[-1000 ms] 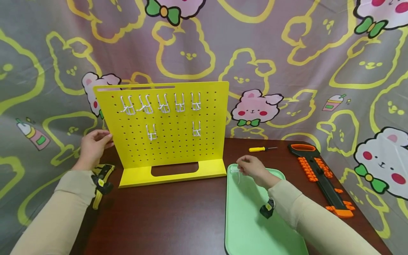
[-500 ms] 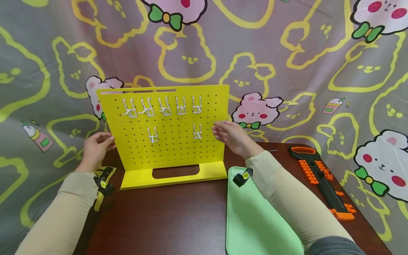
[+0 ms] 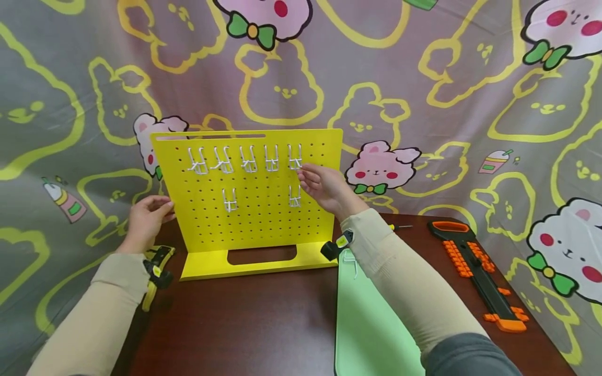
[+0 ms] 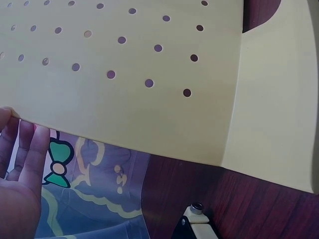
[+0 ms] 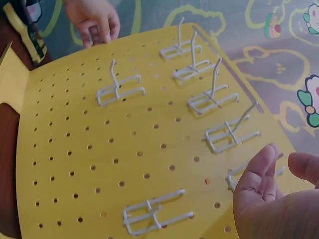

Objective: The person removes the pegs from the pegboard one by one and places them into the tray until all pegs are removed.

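Observation:
A yellow pegboard stands upright on its own base. Several white wire hooks hang along its top, with two lower down. My left hand pinches the board's left edge; in the left wrist view its thumb lies at the front, fingers behind. At the rightmost hook of the top row is my right hand, fingertips at or very near the wire. The right wrist view shows its thumb apart from the bent fingers, which partly hide that hook. Another wire hook lies on the green tray.
Behind the right forearm lies a yellow-handled screwdriver, partly hidden. A black and orange rack-like tool rests at the table's right. A yellow and black tool lies under the left wrist. A patterned curtain hangs behind the board.
My right hand has left the hook on the tray and risen leftward to the top-row hook on the board. My left hand stays on the board's edge. The view has shifted slightly.

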A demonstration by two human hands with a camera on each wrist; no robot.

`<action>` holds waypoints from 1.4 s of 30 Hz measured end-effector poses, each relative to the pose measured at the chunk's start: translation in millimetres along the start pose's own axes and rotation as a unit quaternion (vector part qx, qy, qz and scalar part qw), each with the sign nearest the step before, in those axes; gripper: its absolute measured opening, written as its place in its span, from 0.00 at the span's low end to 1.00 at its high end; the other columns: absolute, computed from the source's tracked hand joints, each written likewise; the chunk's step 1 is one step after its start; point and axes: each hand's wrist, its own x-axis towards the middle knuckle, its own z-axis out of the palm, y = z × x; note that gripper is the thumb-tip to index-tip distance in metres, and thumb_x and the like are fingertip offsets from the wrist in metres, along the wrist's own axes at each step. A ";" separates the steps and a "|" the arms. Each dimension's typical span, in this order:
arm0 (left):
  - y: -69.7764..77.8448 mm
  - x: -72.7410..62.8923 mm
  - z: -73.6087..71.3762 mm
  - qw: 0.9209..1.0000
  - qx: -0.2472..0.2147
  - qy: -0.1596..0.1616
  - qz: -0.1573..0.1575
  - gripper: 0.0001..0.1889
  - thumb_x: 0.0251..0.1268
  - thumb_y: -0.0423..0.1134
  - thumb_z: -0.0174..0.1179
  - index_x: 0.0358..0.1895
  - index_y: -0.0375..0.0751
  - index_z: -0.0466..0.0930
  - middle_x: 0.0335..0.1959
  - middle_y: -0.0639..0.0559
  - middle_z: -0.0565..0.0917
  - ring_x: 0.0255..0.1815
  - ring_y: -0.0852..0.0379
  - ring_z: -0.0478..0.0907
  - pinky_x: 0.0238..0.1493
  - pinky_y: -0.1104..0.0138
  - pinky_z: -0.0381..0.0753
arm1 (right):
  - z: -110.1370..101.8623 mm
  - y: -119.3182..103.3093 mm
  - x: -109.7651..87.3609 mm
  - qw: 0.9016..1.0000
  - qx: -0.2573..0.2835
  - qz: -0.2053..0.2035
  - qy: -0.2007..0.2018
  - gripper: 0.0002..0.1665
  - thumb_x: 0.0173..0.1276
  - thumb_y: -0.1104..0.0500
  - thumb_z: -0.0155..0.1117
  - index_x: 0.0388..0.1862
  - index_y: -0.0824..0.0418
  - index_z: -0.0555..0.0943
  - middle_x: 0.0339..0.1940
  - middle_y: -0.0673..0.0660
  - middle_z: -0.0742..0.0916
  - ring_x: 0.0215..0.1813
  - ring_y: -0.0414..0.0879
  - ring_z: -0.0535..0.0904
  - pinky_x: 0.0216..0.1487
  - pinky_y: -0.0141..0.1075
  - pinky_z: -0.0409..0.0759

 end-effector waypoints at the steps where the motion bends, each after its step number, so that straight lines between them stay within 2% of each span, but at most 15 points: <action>1: 0.1 0.5 0.1 1.000 -0.002 0.000 0.000 0.05 0.79 0.34 0.58 0.50 0.39 0.77 0.41 0.55 0.78 0.40 0.62 0.78 0.41 0.75 0.85 | 1.4 -0.3 0.4 1.000 0.006 0.001 0.003 0.15 0.81 0.59 0.59 0.61 0.65 0.79 0.51 0.59 0.85 0.44 0.45 0.82 0.44 0.29 0.85; 7: 0.8 1.5 0.5 1.000 -0.009 0.001 0.002 0.05 0.78 0.34 0.58 0.50 0.39 0.78 0.41 0.56 0.79 0.39 0.62 0.79 0.42 0.74 0.86 | 7.8 -2.0 2.6 1.000 0.024 0.003 0.013 0.14 0.80 0.61 0.61 0.59 0.65 0.79 0.44 0.56 0.86 0.42 0.43 0.82 0.42 0.27 0.84; 12: -1.0 1.0 -0.1 1.000 -0.005 0.000 -0.010 0.05 0.78 0.35 0.58 0.50 0.42 0.78 0.42 0.55 0.78 0.41 0.61 0.79 0.43 0.74 0.85 | 10.8 -0.3 4.5 0.999 0.042 0.015 0.017 0.14 0.79 0.62 0.61 0.59 0.65 0.78 0.44 0.56 0.86 0.40 0.42 0.81 0.41 0.27 0.83; 17: -2.5 1.7 3.0 1.000 0.005 0.000 -0.014 0.08 0.79 0.36 0.58 0.54 0.38 0.77 0.43 0.54 0.77 0.41 0.62 0.79 0.45 0.73 0.86 | 9.9 0.1 2.3 0.997 0.075 0.021 0.022 0.12 0.79 0.63 0.61 0.58 0.64 0.79 0.43 0.56 0.86 0.39 0.41 0.81 0.39 0.25 0.83; 22: -2.0 1.9 4.3 1.000 0.012 0.000 -0.014 0.10 0.79 0.37 0.58 0.56 0.36 0.76 0.44 0.53 0.77 0.41 0.63 0.78 0.43 0.74 0.85 | 8.0 0.8 -3.2 0.993 0.113 0.026 0.009 0.11 0.79 0.63 0.61 0.56 0.65 0.79 0.44 0.56 0.85 0.37 0.41 0.81 0.38 0.25 0.83; 27: -2.4 0.2 0.6 1.000 0.003 -0.003 -0.007 0.07 0.79 0.36 0.57 0.52 0.39 0.77 0.42 0.56 0.77 0.40 0.64 0.78 0.42 0.75 0.85 | 4.5 2.3 -12.8 0.989 0.146 0.015 0.005 0.17 0.79 0.64 0.60 0.64 0.63 0.78 0.45 0.56 0.84 0.39 0.41 0.80 0.40 0.25 0.83; 30: -3.4 -1.4 -1.1 1.000 0.003 -0.002 -0.005 0.06 0.79 0.36 0.57 0.51 0.40 0.77 0.42 0.56 0.77 0.39 0.65 0.78 0.41 0.76 0.85 | 0.7 3.2 -18.6 0.992 0.123 -0.014 0.011 0.22 0.80 0.64 0.59 0.70 0.62 0.75 0.46 0.56 0.83 0.41 0.40 0.79 0.42 0.25 0.83; 33: -3.9 -1.5 -1.2 1.000 0.004 -0.004 -0.004 0.06 0.79 0.36 0.58 0.52 0.40 0.77 0.42 0.56 0.77 0.39 0.65 0.78 0.41 0.75 0.85 | -9.2 3.3 -22.3 0.995 0.085 -0.044 0.021 0.24 0.81 0.65 0.56 0.73 0.62 0.72 0.48 0.56 0.80 0.41 0.40 0.78 0.43 0.24 0.82; 35: -4.4 -0.9 -0.8 1.000 0.006 -0.006 -0.002 0.07 0.79 0.36 0.58 0.52 0.39 0.77 0.42 0.56 0.78 0.39 0.65 0.78 0.42 0.75 0.85 | -20.8 3.6 -24.5 0.995 0.078 -0.050 0.034 0.25 0.81 0.65 0.56 0.74 0.62 0.71 0.49 0.56 0.79 0.41 0.40 0.78 0.43 0.24 0.82; 42: -5.3 2.3 -0.2 1.000 0.006 -0.004 -0.005 0.07 0.79 0.37 0.57 0.52 0.40 0.77 0.44 0.54 0.78 0.40 0.64 0.78 0.42 0.74 0.85 | -79.3 9.3 -36.9 0.992 0.104 -0.022 0.074 0.25 0.82 0.64 0.53 0.75 0.60 0.68 0.43 0.54 0.80 0.38 0.40 0.78 0.41 0.24 0.82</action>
